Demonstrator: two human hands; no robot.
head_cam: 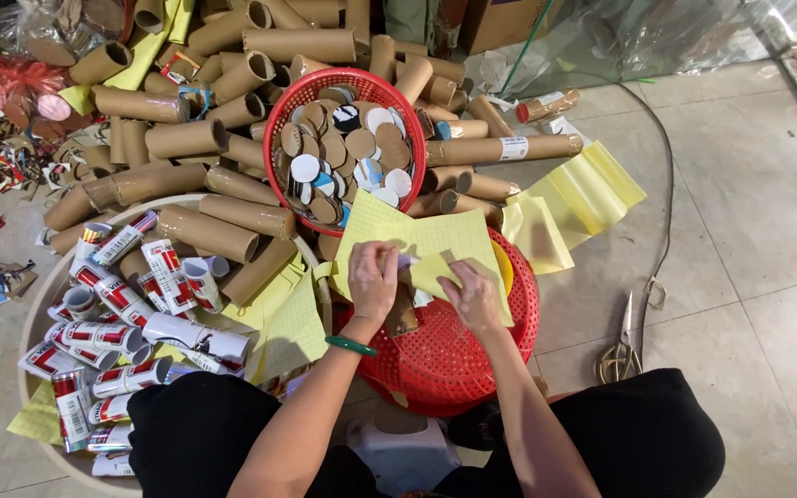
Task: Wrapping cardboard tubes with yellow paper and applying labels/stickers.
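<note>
Far left: round tray (31,304) on the floor, loaded with wrapped red-and-white tubes (122,323)
Behind that: huge heap of bare cardboard tubes (205,138), some spilling onto the tray
Left hand: left hand (373,279), green bangle on the wrist, grip pinched on the yellow sheet (435,244) near its middle
Yellow sheet: lies on top of the upturned red basket (454,355), right in front of the person's knees
Up top: red basket of round card discs (348,148), just behind the sheet
Right hand: right hand (472,295), fingers pressing flat on the same sheet, so not clenched, just holding it down
Right: more yellow sheets (583,198), then scissors (622,346) on the floor
</note>
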